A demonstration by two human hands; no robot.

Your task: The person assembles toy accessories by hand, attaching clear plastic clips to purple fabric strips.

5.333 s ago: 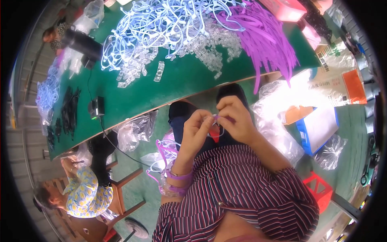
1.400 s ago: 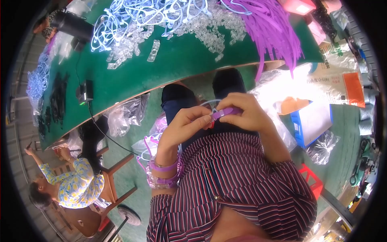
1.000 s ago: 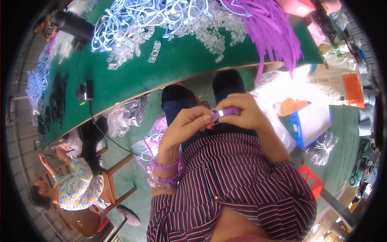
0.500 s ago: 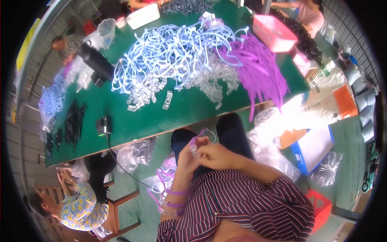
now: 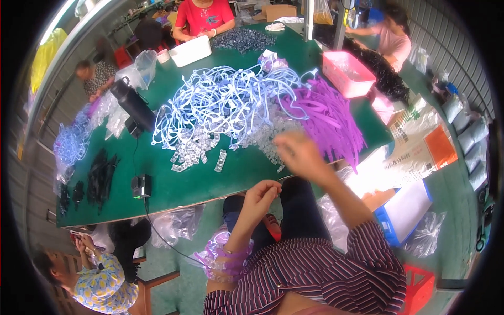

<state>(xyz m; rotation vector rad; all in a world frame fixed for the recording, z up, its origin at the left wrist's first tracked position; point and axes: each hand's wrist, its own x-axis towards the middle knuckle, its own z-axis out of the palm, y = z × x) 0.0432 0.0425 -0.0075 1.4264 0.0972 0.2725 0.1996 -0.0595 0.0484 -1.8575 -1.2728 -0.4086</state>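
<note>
My left hand [image 5: 261, 198] is above my lap at the table's front edge. Its fingers are curled and the tips pressed together; anything between them is too small to make out. Several purple and clear bands [image 5: 227, 261] circle my left forearm. Over the front of the table my right hand [image 5: 300, 153] reaches to the heap of small clear plastic pieces [image 5: 266, 137], beside a bundle of purple strips [image 5: 332, 118]. Its fingers are smeared by motion. Behind the clear pieces lies a tangled pile of pale blue cords [image 5: 220, 97].
On the green table [image 5: 173, 194] are a black bottle [image 5: 131, 102], a small black box with a cable [image 5: 140, 186], black strips [image 5: 101, 178], a white tray [image 5: 190, 51] and a pink basin [image 5: 346, 76]. Co-workers sit around it. A blue-edged box [image 5: 404, 210] stands at my right.
My hands were together over my lap with a purple band and pale loop; now they are apart. The right one has moved forward to the clear pieces. The view has tilted up.
</note>
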